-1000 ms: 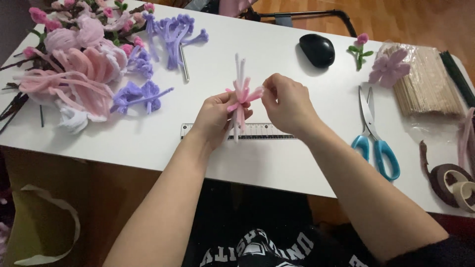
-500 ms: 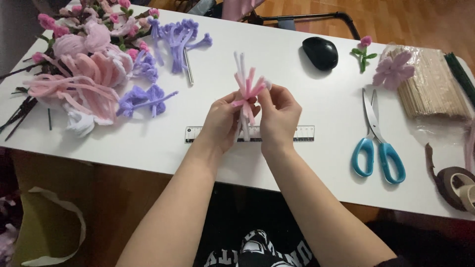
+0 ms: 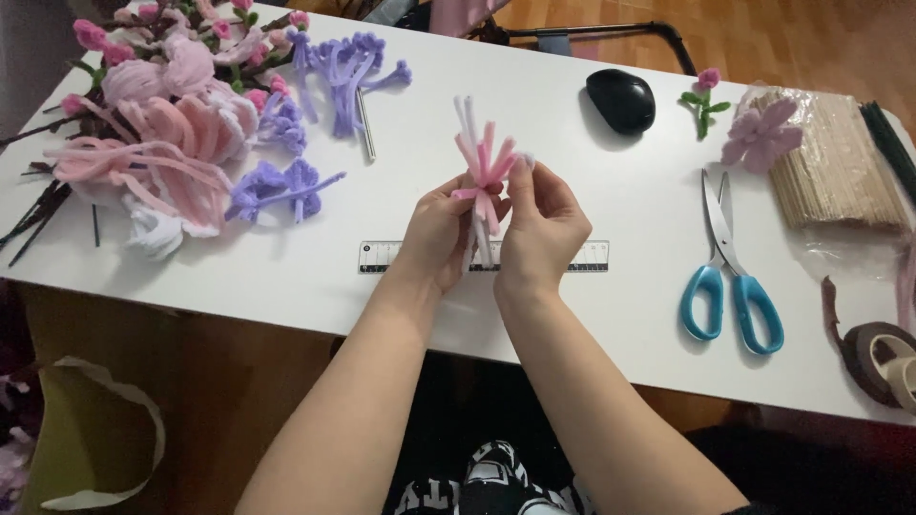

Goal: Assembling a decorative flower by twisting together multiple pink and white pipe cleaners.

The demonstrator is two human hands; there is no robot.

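My left hand (image 3: 437, 234) and my right hand (image 3: 539, 229) are together over the white table (image 3: 534, 114), both pinching a small bundle of pink and white pipe cleaners (image 3: 482, 157). The bundle stands upright, its pink loops and white ends fanning out above my fingers. A pink strand is wrapped around its middle between my fingertips. Just beyond my hands a clear ruler (image 3: 386, 256) lies flat on the table.
A heap of pink, white and purple pipe-cleaner flowers (image 3: 176, 133) fills the table's left end. Blue-handled scissors (image 3: 730, 286) lie at the right, with a pack of wooden sticks (image 3: 835, 172), a purple flower (image 3: 760, 133), tape rolls (image 3: 883, 358) and a black mouse (image 3: 620, 100).
My hands have drawn closer together around the bundle, and my right fingers have shifted up to its pink loops. The view has shifted slightly.
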